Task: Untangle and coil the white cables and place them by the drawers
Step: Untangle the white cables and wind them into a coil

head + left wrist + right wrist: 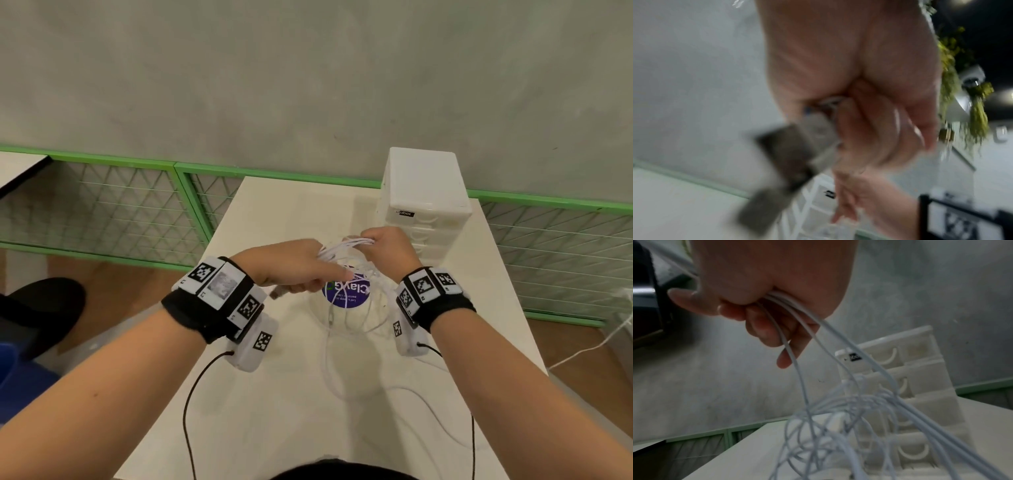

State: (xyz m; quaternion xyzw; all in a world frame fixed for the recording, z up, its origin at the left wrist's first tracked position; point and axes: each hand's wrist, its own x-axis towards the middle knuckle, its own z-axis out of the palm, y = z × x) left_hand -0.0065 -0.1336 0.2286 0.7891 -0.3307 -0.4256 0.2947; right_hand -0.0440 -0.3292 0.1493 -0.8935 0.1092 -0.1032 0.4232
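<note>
A tangle of white cables (346, 248) hangs between my two hands above the white table (274, 394), with loops trailing down onto the tabletop. My right hand (383, 245) grips a bundle of strands in its fist; the right wrist view shows the cables (818, 337) running out from under the curled fingers (764, 331). My left hand (301, 270) holds cable too, fingers curled, and a USB plug (275, 293) sticks out below it. That plug (789, 155) looks blurred in the left wrist view. The white drawer unit (424, 198) stands just behind my right hand.
A round purple sticker (347, 291) lies on the table under the hanging loops. Green wire-mesh fencing (113, 205) runs behind the table before a grey wall. Another white cable (589, 349) trails on the floor at right. Black wrist-camera leads (191, 411) hang over the near tabletop.
</note>
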